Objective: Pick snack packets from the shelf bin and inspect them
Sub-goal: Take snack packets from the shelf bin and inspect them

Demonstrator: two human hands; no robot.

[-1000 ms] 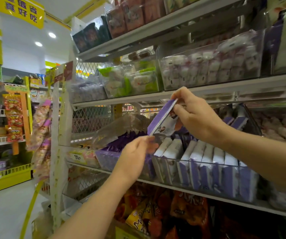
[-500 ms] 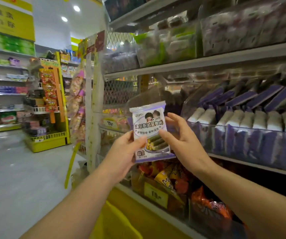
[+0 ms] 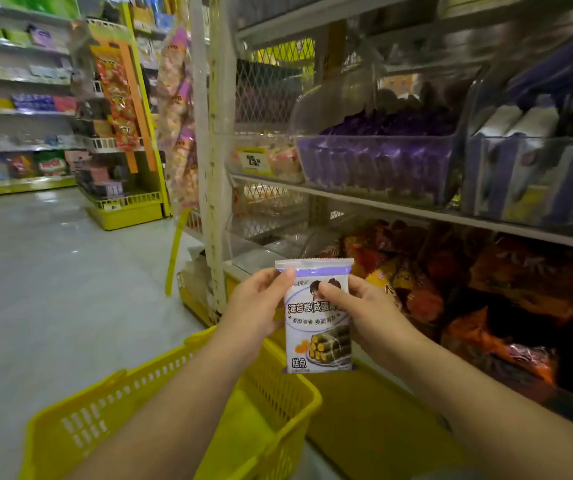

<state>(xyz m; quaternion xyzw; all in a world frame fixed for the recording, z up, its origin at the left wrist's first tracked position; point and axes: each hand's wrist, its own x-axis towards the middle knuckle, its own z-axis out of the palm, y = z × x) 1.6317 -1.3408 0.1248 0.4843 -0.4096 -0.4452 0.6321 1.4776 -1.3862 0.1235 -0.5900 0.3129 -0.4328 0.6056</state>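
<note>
The snack packet [image 3: 316, 317] was held upright in front of the lower shelves, above the far rim of a yellow basket [image 3: 112, 396] and well clear of the shelf bin [image 3: 527, 174] up on the right. The left hand [image 3: 254, 306] pinched its upper left edge, thumb on the front. The right hand [image 3: 364, 313] gripped its right side, with the thumb pressed on the face and the fingers behind.

Open floor [image 3: 53, 289] extended left and far toward a yellow display stand [image 3: 126, 209]. On the right, the shelf edge [image 3: 416, 209] and a white upright post [image 3: 216, 168] bounded the working room.

The right thumb covered part of the packet's printed figure and the end of its title line. The shelf bin was cut off at the right border, and its white and purple packets were blurred. A nearer bin [image 3: 375, 161] held purple wrappers with no legible print. Orange bags [image 3: 492, 289] on the lower shelf lay in shadow.

Legible print on the packet read "海苔卷" across the middle and "糕点" at the lower left. A yellow price tag [image 3: 253, 161] showed "25".
</note>
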